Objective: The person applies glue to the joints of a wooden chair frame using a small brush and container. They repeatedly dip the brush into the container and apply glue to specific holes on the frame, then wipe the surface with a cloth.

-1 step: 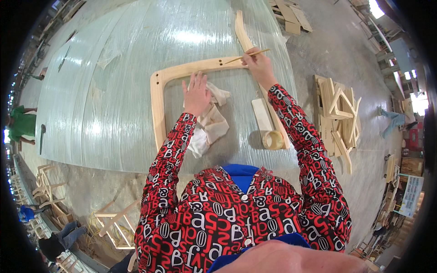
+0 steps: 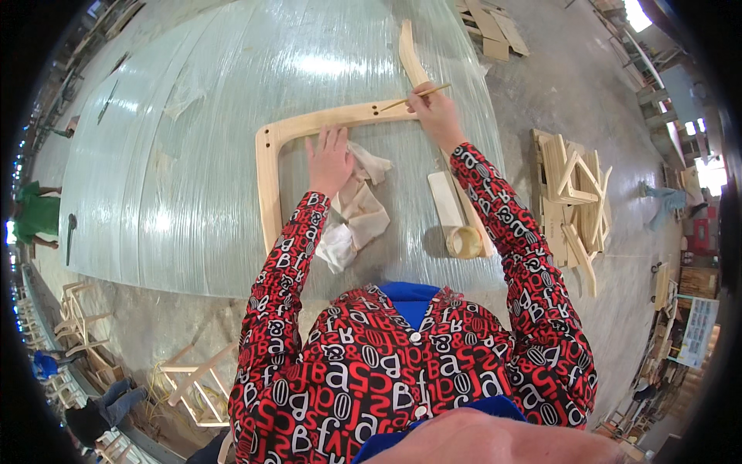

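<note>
My right hand (image 2: 435, 114) pinches a thin wooden stick (image 2: 433, 90), whose tip points left and down at a pair of dark holes in a pale wooden chair frame (image 2: 325, 115). That frame lies flat on the film-wrapped table and has another pair of holes at its far left corner. Fingers stretched out, my left hand (image 2: 330, 161) lies at the frame's inner edge, over the upper left part of a crumpled whitish cloth (image 2: 363, 213). Whether it grips the cloth is hidden. Near my right forearm stand a small round tub (image 2: 464, 242) and a flat pale strip (image 2: 444, 197).
Clear film covers the table (image 2: 193, 193). On the floor to the right is a stack of wooden parts (image 2: 572, 174); flattened cardboard (image 2: 491, 27) lies beyond the far right corner. Wooden chair frames (image 2: 197, 387) stand at lower left. A person in green (image 2: 39, 213) is at the far left.
My right hand and the stick have shifted slightly left. My left hand has slid a little left and nearer to me, and the cloth's folds have moved slightly.
</note>
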`<state>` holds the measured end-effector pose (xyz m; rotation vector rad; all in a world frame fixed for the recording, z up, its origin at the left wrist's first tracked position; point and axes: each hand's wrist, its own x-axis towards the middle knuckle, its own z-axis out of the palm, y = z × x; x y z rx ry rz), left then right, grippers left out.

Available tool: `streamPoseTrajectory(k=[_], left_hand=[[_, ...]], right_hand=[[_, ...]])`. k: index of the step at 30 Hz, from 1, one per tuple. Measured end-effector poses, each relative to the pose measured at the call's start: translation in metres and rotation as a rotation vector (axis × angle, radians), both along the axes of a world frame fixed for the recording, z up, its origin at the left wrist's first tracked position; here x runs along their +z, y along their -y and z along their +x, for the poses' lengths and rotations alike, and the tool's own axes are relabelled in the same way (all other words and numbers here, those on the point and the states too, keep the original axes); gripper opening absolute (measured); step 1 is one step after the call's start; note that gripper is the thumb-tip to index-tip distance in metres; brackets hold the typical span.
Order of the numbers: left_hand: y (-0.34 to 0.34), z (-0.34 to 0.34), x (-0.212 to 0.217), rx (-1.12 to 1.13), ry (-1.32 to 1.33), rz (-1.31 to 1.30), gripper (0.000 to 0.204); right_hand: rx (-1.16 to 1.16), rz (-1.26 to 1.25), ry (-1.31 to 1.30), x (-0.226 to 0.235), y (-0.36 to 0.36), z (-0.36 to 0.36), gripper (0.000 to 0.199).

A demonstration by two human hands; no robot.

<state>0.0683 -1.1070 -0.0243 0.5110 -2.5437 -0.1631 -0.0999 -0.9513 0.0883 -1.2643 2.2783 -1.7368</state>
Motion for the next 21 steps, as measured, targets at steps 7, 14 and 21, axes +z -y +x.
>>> streamPoseTrajectory(k=[7,14,21], left_hand=[[0.013,-0.006,0.003,0.046,-0.001,-0.140,0.058],[0.018,-0.010,0.004,-0.002,0.029,-0.064,0.061],[0.030,-0.010,-0.004,0.024,0.029,-0.042,0.063]], right_hand=[[0.074,0.215,-0.246,0.003,0.016,0.002,0.016],[-0.023,0.289,-0.244,-0.016,0.052,-0.002,0.019],[0.415,0.566,-0.076,0.009,0.066,-0.034,0.027]])
